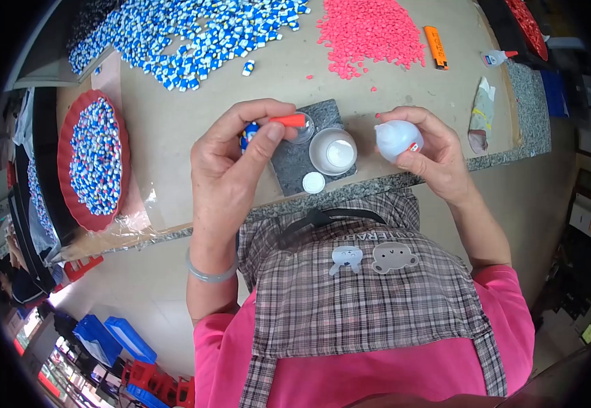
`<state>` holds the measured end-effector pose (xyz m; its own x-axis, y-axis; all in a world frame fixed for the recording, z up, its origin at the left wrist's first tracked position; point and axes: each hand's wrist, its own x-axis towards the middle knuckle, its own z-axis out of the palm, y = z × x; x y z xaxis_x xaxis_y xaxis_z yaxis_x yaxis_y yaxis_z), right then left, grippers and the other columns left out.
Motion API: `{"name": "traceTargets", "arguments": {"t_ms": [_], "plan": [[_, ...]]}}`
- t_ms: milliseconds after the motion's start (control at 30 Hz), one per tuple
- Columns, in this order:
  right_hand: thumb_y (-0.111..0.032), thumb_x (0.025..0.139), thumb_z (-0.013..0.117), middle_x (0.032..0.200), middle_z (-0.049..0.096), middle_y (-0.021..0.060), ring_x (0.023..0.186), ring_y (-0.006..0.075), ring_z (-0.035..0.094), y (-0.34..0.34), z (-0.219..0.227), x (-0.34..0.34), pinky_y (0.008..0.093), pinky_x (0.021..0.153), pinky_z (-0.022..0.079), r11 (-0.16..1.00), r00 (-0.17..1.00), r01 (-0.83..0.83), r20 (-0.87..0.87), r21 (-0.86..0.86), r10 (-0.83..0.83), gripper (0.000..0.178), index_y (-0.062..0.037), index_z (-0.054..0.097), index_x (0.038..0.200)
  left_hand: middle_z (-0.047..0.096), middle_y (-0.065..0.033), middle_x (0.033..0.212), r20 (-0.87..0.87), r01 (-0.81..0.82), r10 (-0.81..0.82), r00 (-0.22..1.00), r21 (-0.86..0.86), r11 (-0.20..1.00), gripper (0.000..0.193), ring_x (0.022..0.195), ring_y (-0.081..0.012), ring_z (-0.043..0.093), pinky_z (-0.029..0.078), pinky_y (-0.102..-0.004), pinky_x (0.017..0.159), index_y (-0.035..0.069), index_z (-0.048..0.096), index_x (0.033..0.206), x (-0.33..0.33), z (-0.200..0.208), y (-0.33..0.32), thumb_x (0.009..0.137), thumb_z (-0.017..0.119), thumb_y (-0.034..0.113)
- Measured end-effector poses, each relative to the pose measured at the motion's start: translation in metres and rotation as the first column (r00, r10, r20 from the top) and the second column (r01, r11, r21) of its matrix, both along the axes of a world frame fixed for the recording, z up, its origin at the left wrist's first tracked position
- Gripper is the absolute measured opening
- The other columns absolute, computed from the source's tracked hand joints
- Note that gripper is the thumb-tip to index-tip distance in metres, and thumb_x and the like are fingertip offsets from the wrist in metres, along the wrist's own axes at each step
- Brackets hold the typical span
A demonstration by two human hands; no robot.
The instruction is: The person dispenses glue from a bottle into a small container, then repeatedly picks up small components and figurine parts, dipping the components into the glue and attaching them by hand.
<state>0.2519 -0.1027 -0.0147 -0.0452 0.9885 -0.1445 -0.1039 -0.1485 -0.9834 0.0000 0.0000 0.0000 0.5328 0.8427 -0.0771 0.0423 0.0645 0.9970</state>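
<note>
My left hand pinches a red tube-shaped cap between thumb and forefinger. A small blue-and-white piece is tucked against its curled fingers. In my right hand is a translucent white squeeze bottle, tilted with its tip toward the left. Between my hands a dark stone tile lies by the table's near edge. On it stand a white round cup, with a smaller white round shape inside, and a clear round dish partly behind the cap. A white disc lies at the tile's front.
Heaps of blue-and-white pieces and pink pieces spread across the far table. An orange lighter, a small red-tipped bottle and a crumpled tube lie right. A red scalloped tray of pieces stands left.
</note>
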Motion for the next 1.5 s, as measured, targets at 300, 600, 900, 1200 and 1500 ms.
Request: {"name": "traceTargets", "arguments": {"t_ms": [300, 600, 900, 1200, 1500], "plan": [[-0.006, 0.080, 0.069, 0.110, 0.062, 0.0074, 0.102, 0.0177, 0.060, 0.008, 0.007, -0.006, 0.0320, 0.087, 0.049, 0.977, 0.950, -0.032, 0.311, 0.210, -0.036, 0.037, -0.0044, 0.061, 0.117, 0.064, -0.0080, 0.096, 0.139, 0.053, -0.036, 0.990, -0.119, 0.991, 0.015, 0.088, -0.0117, 0.063, 0.049, -0.0225, 0.077, -0.004, 0.059, 0.106, 0.022, 0.011, -0.009, 0.092, 0.059, 0.002], [-0.006, 0.078, 0.069, 0.105, 0.063, 0.0093, 0.097, 0.0228, 0.062, 0.007, 0.006, -0.005, 0.0343, 0.082, 0.051, 0.959, 0.879, -0.081, 0.473, 0.271, -0.059, 0.039, -0.0066, 0.062, 0.116, 0.066, -0.0069, 0.090, 0.013, 0.046, -0.047, 0.999, 0.095, 0.994, 0.010, 0.081, -0.0107, 0.063, 0.049, -0.0227, 0.070, -0.003, 0.062, 0.099, 0.030, 0.007, -0.014, 0.090, 0.060, 0.000], [-0.008, 0.076, 0.071, 0.105, 0.064, 0.0123, 0.096, 0.0239, 0.061, 0.007, 0.004, -0.002, 0.0337, 0.084, 0.048, 0.950, 0.845, -0.067, 0.524, 0.304, -0.109, 0.040, -0.0024, 0.061, 0.115, 0.063, -0.0126, 0.081, -0.234, 0.125, 0.038, 0.971, 0.640, 0.758, 0.013, 0.071, -0.0272, 0.061, 0.049, -0.0335, 0.063, -0.001, 0.063, 0.089, 0.047, 0.025, -0.019, 0.078, 0.064, -0.007], [-0.007, 0.078, 0.071, 0.106, 0.062, 0.0114, 0.100, 0.0236, 0.061, 0.005, 0.007, 0.004, 0.0337, 0.087, 0.047, 0.947, 0.884, -0.070, 0.460, 0.314, -0.088, 0.037, -0.0030, 0.059, 0.113, 0.063, -0.0112, 0.081, -0.228, 0.160, -0.017, 0.973, 0.625, 0.764, 0.030, 0.072, -0.0237, 0.062, 0.049, -0.0324, 0.064, -0.001, 0.061, 0.107, 0.057, 0.038, -0.020, 0.077, 0.065, -0.009], [-0.013, 0.081, 0.070, 0.100, 0.066, 0.0076, 0.093, 0.0138, 0.061, 0.064, 0.008, 0.083, 0.0291, 0.084, 0.048, 0.849, 0.817, 0.372, 0.303, 0.374, -0.491, 0.039, 0.0017, 0.055, 0.114, 0.063, -0.0044, 0.081, -0.147, 0.028, 0.050, 0.988, 0.487, 0.873, 0.036, 0.073, -0.0101, 0.057, 0.044, -0.0224, 0.064, 0.002, 0.056, 0.124, 0.032, 0.020, 0.004, 0.088, 0.060, 0.001]]}}
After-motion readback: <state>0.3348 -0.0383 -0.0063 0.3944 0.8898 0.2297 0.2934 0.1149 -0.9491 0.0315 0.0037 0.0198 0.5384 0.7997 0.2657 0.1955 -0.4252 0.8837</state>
